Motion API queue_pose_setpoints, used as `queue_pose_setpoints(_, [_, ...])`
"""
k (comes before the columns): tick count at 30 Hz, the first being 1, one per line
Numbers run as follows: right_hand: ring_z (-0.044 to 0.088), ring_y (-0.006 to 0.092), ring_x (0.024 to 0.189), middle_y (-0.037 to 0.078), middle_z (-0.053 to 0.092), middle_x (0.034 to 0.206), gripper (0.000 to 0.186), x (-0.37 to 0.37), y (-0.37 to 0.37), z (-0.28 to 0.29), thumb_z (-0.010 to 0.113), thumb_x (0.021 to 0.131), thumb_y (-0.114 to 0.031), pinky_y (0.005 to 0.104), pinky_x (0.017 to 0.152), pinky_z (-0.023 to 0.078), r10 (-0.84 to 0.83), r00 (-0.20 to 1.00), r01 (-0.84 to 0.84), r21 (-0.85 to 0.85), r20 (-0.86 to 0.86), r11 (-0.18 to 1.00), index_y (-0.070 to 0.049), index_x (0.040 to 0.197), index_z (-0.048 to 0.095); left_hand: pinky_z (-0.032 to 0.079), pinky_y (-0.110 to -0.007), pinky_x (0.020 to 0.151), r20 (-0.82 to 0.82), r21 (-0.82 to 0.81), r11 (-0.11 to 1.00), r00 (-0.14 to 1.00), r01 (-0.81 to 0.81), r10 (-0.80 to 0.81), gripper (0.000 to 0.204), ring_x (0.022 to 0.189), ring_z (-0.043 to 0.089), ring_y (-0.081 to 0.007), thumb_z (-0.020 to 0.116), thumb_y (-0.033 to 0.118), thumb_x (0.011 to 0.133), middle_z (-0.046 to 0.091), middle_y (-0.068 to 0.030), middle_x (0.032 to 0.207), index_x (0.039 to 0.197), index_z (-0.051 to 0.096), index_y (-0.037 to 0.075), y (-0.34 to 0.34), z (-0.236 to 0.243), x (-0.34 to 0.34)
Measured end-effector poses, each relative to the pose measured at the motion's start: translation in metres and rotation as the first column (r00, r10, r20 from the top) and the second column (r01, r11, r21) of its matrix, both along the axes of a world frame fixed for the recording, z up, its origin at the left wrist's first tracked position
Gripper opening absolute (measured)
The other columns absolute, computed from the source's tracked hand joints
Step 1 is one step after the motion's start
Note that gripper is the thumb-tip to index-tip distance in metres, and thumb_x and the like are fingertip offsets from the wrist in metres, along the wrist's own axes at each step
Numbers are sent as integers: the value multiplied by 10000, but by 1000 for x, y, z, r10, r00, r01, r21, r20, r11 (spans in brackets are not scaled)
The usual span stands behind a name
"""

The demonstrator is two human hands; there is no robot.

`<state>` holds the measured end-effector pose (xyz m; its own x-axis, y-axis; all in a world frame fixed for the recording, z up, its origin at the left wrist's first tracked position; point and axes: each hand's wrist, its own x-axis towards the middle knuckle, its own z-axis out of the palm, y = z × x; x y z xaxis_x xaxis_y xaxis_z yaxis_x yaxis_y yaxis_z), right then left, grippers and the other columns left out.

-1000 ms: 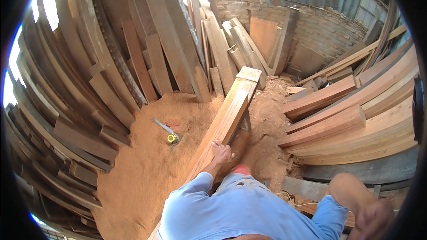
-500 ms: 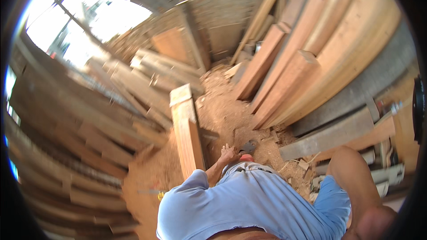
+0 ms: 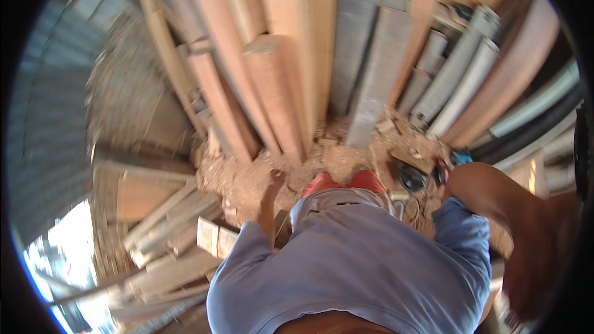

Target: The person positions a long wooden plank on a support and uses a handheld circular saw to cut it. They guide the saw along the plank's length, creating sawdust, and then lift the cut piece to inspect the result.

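My left hand (image 3: 275,178), small and blurred, hangs over the sawdust-covered ground (image 3: 322,146) beside my body, its finger shape unclear. Behind that forearm lies the end of a pale wooden beam (image 3: 213,235). My right arm bends up at the right edge, and my right hand (image 3: 529,272) is a dark smear close to the camera, so what it holds cannot be made out. At my right side on the ground are a black round object (image 3: 413,178), perhaps part of a tool, a small teal item (image 3: 461,157) and some cord.
Upright timber planks (image 3: 278,74) and grey boards (image 3: 377,68) stand ahead. Pipe-like pieces (image 3: 464,74) lean at the right. More planks (image 3: 161,229) and a plywood panel (image 3: 142,195) are at the left, with corrugated sheeting (image 3: 43,130) at the far left edge.
The view has swung rightward toward the standing timber. My left hand has left the beam, which now sits at lower left behind my arm. My right arm stays raised at the right.
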<state>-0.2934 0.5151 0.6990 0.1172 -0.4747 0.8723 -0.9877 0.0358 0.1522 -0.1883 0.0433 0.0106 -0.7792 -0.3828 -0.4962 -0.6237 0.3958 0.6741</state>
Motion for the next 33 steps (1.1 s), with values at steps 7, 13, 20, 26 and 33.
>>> queue_pose_setpoints(7, [372,66,630,-53,404,627,404,-32,35,-289,571,1083,-215,304,522,310,-308,-64,765,244,949,595,-66,710,532,534,-384,717,160,270,929,939,254,-304,409,796,659,-208,709,366,893,712,-114,910,1054,713,-9,46,1,-18])
queue_pose_setpoints(13, [700,329,673,262,638,691,303,136,92,-578,632,918,-224,462,635,514,-463,-596,577,751,656,321,43,785,685,431,-311,530,265,407,862,864,301,-427,335,596,545,-128,699,355,906,622,-24,750,993,709,31,53,12,-29])
queue_pose_setpoints(20, [722,400,1075,236,756,1079,396,263,141,-734,605,865,-297,449,922,572,-639,-759,-269,834,124,482,5,1062,769,503,-314,596,322,337,831,775,442,-543,357,663,619,-152,666,332,961,668,-50,839,1127,689,17,60,23,-52])
queue_pose_setpoints(26, [765,298,881,143,781,971,311,204,196,-713,582,924,-269,430,812,597,-154,-946,187,870,284,456,-32,960,779,463,-299,557,450,346,868,748,357,-487,357,645,582,-128,677,349,947,648,-33,834,1131,678,43,99,16,-39])
queue_pose_setpoints(33, [709,414,1039,229,747,1064,332,158,300,-741,573,911,-273,481,903,562,-383,-900,26,904,206,426,-29,1020,771,541,-473,928,486,296,638,463,711,-741,716,1118,647,-354,692,511,917,607,-239,1306,1433,499,52,220,1,-7])
